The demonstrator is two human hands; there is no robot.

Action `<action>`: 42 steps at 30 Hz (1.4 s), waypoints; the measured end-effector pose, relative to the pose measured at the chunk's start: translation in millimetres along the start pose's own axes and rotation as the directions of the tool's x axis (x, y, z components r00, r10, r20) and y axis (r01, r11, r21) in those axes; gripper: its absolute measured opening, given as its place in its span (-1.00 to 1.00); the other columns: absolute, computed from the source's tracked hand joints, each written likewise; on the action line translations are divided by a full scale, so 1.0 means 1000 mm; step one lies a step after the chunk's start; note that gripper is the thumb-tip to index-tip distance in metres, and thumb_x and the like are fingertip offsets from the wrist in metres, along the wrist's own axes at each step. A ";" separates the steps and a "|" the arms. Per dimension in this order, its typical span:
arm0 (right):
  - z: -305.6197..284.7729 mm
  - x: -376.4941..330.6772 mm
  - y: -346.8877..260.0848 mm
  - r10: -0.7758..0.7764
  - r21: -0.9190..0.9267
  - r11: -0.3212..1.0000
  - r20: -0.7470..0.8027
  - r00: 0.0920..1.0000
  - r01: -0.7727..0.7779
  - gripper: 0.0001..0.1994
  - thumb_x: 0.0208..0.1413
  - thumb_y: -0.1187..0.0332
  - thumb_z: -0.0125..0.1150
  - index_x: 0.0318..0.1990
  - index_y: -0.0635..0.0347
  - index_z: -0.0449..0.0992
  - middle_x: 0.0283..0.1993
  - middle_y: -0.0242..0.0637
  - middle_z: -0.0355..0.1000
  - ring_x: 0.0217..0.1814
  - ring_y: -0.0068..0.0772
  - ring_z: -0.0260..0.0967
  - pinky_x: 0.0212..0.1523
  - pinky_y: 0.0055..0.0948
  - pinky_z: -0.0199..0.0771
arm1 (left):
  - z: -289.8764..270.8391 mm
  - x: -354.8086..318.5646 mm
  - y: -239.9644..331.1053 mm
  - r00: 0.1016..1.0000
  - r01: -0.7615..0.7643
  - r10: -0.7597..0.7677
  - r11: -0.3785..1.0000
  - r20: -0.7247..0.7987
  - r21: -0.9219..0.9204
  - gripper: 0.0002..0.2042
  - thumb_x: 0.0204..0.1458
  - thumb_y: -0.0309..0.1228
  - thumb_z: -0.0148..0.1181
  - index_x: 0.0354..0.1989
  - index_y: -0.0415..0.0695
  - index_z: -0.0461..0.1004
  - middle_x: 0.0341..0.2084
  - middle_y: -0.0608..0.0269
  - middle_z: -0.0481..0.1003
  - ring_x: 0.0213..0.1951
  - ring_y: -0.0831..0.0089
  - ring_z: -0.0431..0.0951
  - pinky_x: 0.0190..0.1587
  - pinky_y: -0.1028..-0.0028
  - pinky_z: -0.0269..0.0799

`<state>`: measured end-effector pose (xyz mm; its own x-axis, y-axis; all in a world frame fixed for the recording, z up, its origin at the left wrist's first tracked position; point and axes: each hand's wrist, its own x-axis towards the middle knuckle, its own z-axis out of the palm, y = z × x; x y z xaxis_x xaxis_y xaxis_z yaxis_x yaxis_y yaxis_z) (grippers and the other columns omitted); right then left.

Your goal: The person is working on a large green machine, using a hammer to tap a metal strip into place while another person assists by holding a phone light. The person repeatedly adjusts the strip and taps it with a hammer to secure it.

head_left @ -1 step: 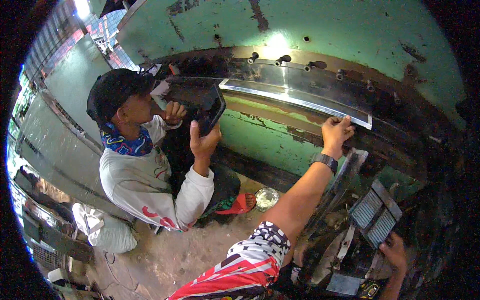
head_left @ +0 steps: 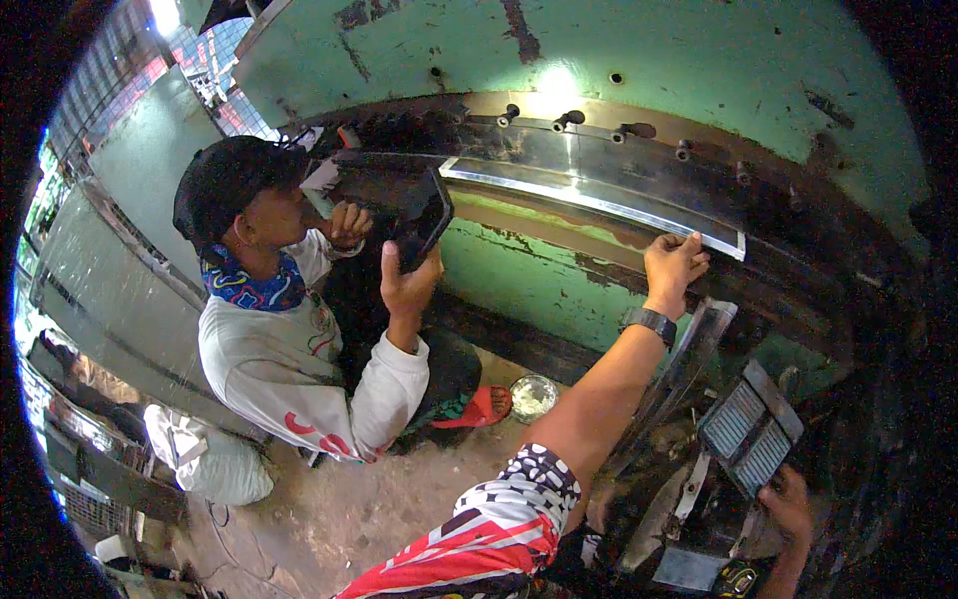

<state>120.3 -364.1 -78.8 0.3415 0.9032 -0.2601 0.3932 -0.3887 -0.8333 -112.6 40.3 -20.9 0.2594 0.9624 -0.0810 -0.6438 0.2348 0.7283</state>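
Green, chipped paint covers the big machine [head_left: 599, 60] that fills the wall ahead of us, with a dusty floor [head_left: 399, 499] below it. Our left hand [head_left: 675, 266] is raised to the long shiny metal strip [head_left: 589, 200], fingers curled over its lower edge near its right end, gripping it. From that hand the strip runs away to the left and slightly upward along the machine's dark slot, so its long axis lies across us, not toward us. Our right hand [head_left: 788, 504] is well below the strip, resting on the ribbed foot pedal [head_left: 748, 434]; we cannot tell whether it is closed. A crouching person [head_left: 289, 339] steadies the strip's far left end with a raised hand [head_left: 407, 285].
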 end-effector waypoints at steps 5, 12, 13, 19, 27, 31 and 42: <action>-0.004 -0.003 -0.023 -0.030 0.167 0.986 0.191 0.981 -0.003 -0.28 -0.06 0.20 0.44 0.25 0.39 0.38 0.10 -0.26 0.48 0.12 -0.32 0.44 0.14 -0.26 0.46 | -0.008 -0.006 -0.002 0.999 -0.017 0.017 1.000 -0.037 0.011 -0.77 0.17 -0.40 0.34 -0.18 -0.30 0.47 -0.39 0.15 0.56 -0.40 0.39 0.58 -0.33 0.43 0.59; -0.005 -0.005 0.009 0.024 0.151 0.987 0.136 0.990 -0.044 -0.20 -0.23 0.02 0.61 0.14 0.37 0.49 -0.01 -0.29 0.53 0.02 -0.39 0.48 0.01 -0.32 0.51 | -0.012 -0.017 0.010 1.000 0.007 -0.007 1.000 0.013 -0.003 -0.75 0.14 -0.45 0.36 -0.14 -0.26 0.41 -0.33 0.17 0.55 -0.32 0.35 0.62 -0.28 0.39 0.64; -0.007 -0.005 0.016 0.017 0.133 0.990 0.143 0.990 -0.036 -0.20 -0.23 0.02 0.62 0.13 0.37 0.50 -0.03 -0.29 0.54 0.00 -0.39 0.48 0.01 -0.32 0.51 | -0.011 -0.020 0.011 0.999 0.019 -0.020 1.000 0.038 0.015 -0.75 0.14 -0.46 0.36 -0.17 -0.23 0.38 -0.34 0.21 0.54 -0.32 0.39 0.62 -0.27 0.41 0.63; -0.006 -0.014 0.006 -0.018 -0.033 0.999 0.169 0.986 0.023 -0.23 -0.22 -0.01 0.64 0.10 0.35 0.53 -0.08 -0.30 0.57 -0.03 -0.39 0.50 0.03 -0.30 0.51 | -0.002 -0.022 -0.003 0.988 -0.034 0.003 0.979 0.154 0.199 -0.74 0.08 -0.46 0.41 -0.19 -0.17 0.40 -0.37 0.24 0.55 -0.36 0.43 0.61 -0.31 0.41 0.61; 0.006 0.006 -0.084 0.128 0.024 0.990 0.306 0.943 -0.142 -0.31 -0.11 0.20 0.63 0.18 0.31 0.50 0.14 -0.29 0.56 0.15 -0.42 0.45 0.20 -0.31 0.46 | -0.018 -0.018 0.044 0.994 -0.069 0.054 0.985 0.094 0.161 -0.78 0.10 -0.51 0.38 -0.14 -0.23 0.48 -0.26 0.18 0.60 -0.25 0.37 0.66 -0.15 0.37 0.68; 0.008 0.006 -0.080 0.138 -0.145 0.985 0.307 0.942 -0.097 -0.33 -0.10 0.30 0.63 0.19 0.29 0.49 0.15 -0.28 0.55 0.16 -0.44 0.45 0.22 -0.33 0.45 | -0.015 -0.015 0.040 0.992 -0.065 0.041 0.977 0.119 0.204 -0.77 0.13 -0.49 0.37 -0.14 -0.29 0.45 -0.28 0.12 0.59 -0.26 0.34 0.67 -0.18 0.38 0.68; 0.013 0.011 -0.058 0.062 0.024 0.997 0.340 0.938 -0.075 -0.29 -0.10 0.28 0.64 0.23 0.31 0.46 0.17 -0.27 0.54 0.21 -0.43 0.40 0.31 -0.32 0.35 | -0.014 -0.016 0.041 0.991 -0.110 0.088 0.963 0.100 0.247 -0.79 0.14 -0.51 0.36 -0.14 -0.27 0.47 -0.30 0.13 0.59 -0.25 0.33 0.67 -0.18 0.37 0.69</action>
<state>90.2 -328.9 -39.4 0.0550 0.8853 -0.4618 0.3460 -0.4508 -0.8229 -152.9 36.8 0.9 0.2722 0.9609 0.0515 -0.4704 0.0862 0.8782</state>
